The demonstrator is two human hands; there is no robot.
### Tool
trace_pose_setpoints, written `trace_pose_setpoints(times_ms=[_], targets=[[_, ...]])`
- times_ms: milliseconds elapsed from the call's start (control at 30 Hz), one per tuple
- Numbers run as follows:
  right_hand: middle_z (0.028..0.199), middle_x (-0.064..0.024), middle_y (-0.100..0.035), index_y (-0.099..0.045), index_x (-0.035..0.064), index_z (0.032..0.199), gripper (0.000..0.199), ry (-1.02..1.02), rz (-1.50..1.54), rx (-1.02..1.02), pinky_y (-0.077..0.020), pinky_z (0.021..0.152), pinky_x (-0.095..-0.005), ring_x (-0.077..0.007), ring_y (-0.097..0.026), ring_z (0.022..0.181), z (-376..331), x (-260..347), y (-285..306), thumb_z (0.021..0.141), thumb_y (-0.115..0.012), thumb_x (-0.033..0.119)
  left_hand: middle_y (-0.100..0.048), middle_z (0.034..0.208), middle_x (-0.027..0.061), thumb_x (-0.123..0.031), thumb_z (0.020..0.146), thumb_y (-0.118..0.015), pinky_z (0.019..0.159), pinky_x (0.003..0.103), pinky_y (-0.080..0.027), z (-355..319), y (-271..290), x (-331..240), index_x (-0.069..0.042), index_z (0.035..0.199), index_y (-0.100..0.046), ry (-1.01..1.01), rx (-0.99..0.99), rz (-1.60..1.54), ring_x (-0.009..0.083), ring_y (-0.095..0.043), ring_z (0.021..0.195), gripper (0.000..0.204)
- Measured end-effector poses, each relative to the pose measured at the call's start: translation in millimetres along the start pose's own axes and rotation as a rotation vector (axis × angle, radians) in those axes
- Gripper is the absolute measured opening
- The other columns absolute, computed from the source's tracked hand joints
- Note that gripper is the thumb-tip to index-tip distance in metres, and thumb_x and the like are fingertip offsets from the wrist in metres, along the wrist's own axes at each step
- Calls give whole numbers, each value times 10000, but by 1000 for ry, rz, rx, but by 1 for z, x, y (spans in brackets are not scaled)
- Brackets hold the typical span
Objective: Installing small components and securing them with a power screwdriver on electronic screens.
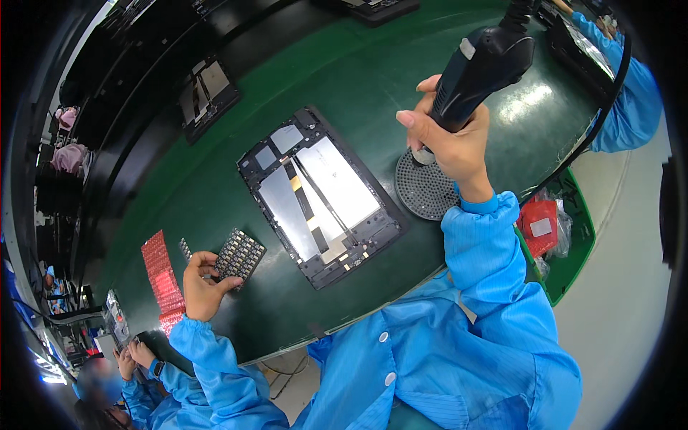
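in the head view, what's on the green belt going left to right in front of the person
red strip sheet → left hand on the small component tray → opened tablet back → round perforated disc → right hand gripping the electric screwdriver → green bin with red packets

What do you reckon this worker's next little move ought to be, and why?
Probably lift the electric screwdriver in the right hand off the round perforated tray and carry it over to the opened tablet. Its tip sits at the tray, as if picking up a screw, while the left hand is busy at the small parts panel.
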State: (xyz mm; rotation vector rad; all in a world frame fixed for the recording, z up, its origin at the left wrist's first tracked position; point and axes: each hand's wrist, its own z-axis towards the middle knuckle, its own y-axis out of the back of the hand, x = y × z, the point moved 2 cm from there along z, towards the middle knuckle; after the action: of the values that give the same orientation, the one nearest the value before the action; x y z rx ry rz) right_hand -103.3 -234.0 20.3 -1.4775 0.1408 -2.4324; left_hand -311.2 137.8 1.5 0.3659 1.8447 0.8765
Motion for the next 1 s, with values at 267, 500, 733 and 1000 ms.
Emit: trace_pose_setpoints(times_ms=[267,500,733,1000], targets=[[595,-30,-577,-537,-42,1020,324,-21,-69,27,-414,451,-223,-103,-547,470,-1,-4,-1,759,-729,-19,-620,895,46,116,709,-718,720,200,-506,9,11,28,50,1093,-593,46,124,-268,81,-576,769,410],[601,-33,-584,-538,-43,1018,325,-12,-98,27,-410,441,-222,-102,-550,470,-3,-3,0,758,-731,-22,-667,860,82,109,717,-707,730,230,-529,10,7,27,51,1023,-646,-20,-34,-181,120,-627,775,318],[661,4,-581,-573,8,1051,357,-83,-90,-38,-419,465,-211,-68,-539,525,-7,2,-11,746,-758,-7,-687,714,123,-16,710,-750,661,277,-526,-16,0,-19,29,848,-685,-215,-330,286,168,-671,673,159],[636,-50,-573,-498,-23,1108,377,102,82,32,-449,516,-250,-122,-555,518,-5,36,-45,775,-671,-55,-694,781,80,-81,779,-733,652,237,-501,25,-43,-55,19,869,-708,-235,-75,-412,106,-632,725,137]])
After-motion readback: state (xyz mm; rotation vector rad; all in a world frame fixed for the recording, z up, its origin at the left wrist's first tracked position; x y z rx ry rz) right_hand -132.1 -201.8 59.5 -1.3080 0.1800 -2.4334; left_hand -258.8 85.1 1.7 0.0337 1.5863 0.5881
